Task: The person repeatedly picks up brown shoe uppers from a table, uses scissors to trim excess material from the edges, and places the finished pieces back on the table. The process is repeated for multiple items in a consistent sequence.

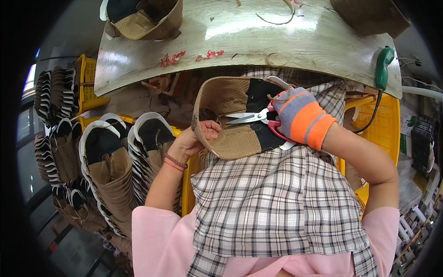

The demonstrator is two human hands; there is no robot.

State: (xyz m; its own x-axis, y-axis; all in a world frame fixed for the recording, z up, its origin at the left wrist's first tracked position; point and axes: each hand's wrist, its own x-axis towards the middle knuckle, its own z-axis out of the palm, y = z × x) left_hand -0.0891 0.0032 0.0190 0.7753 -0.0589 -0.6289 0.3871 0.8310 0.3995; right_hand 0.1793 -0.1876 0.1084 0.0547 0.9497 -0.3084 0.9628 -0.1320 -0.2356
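Two hands share one piece of work, an open, cuff-shaped brown quilted-fabric shell with black lining [237, 141], held over the person's lap just below the pale wood-patterned counter [249, 44]. The bare left hand [197, 138] pinches its brown side, fingers inside the wall. The right hand [302, 115], in an orange-and-grey knitted glove, has its grip closed around the red-handled steel scissors [261, 115]; their blades stand parted inside the shell. I can't make out anything between them, so I'd judge this piece to be in mid-work, not finished. A thin brown curled strip [277, 23] lies on the counter, likely an offcut from cutting already done. Another black-and-brown shell [145, 25] stands there too. To the left rise nested stacks of white-edged brown shells [110, 173]; whether those are done or waiting, I can't tell.
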